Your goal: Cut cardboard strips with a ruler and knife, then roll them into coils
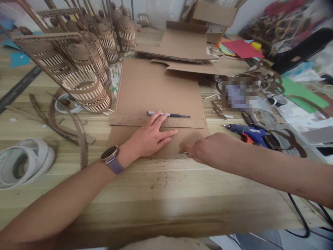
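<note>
My left hand [151, 137] lies with fingers spread on a sheet of brown cardboard [158, 90], its fingertips beside a dark pen [177, 115] that rests on the sheet. On that wrist is a watch [112, 157] with a purple band. A strip of cardboard [145, 152] shows below the sheet's near edge, partly under my left hand. My right hand [201, 148] is closed in a pinch at the strip's near right edge. A small pale tip shows at its fingers, but the thing held is mostly hidden.
Woven lantern-like baskets [88, 93] crowd the back left. White tape rolls [23, 165] and curled cardboard strips [78, 130] lie at left. A blue glue gun [247, 132] is at right, near tangled brown strips [262, 76]. More cardboard [184, 41] is piled behind.
</note>
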Action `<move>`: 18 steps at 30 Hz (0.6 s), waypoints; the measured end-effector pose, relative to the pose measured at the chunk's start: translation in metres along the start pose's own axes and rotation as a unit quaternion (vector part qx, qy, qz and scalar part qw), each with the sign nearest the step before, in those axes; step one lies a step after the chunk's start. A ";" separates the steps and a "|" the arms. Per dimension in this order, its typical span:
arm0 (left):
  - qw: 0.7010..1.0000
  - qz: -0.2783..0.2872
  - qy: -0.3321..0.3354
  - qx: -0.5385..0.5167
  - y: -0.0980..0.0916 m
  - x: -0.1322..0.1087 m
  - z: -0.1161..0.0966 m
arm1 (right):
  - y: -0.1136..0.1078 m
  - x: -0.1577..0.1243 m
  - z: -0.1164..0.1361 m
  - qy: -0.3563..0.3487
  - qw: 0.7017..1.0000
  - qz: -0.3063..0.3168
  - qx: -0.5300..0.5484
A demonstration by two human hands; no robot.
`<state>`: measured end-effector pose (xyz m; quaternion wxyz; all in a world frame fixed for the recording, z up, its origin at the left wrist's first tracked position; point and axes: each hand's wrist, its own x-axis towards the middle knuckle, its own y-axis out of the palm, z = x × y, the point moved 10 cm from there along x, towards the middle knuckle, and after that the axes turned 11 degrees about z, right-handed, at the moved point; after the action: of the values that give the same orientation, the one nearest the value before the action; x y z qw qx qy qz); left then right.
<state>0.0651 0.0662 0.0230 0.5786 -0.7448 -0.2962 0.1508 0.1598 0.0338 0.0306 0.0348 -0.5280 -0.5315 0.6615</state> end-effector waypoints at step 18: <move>1.000 -0.004 -0.001 -0.001 0.001 0.000 0.002 | 0.014 -0.013 -0.013 0.006 0.999 0.030 -0.040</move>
<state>0.0639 0.0677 0.0212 0.5778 -0.7444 -0.2998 0.1488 0.1826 0.0287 0.0309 -0.0030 -0.5482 -0.5415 0.6374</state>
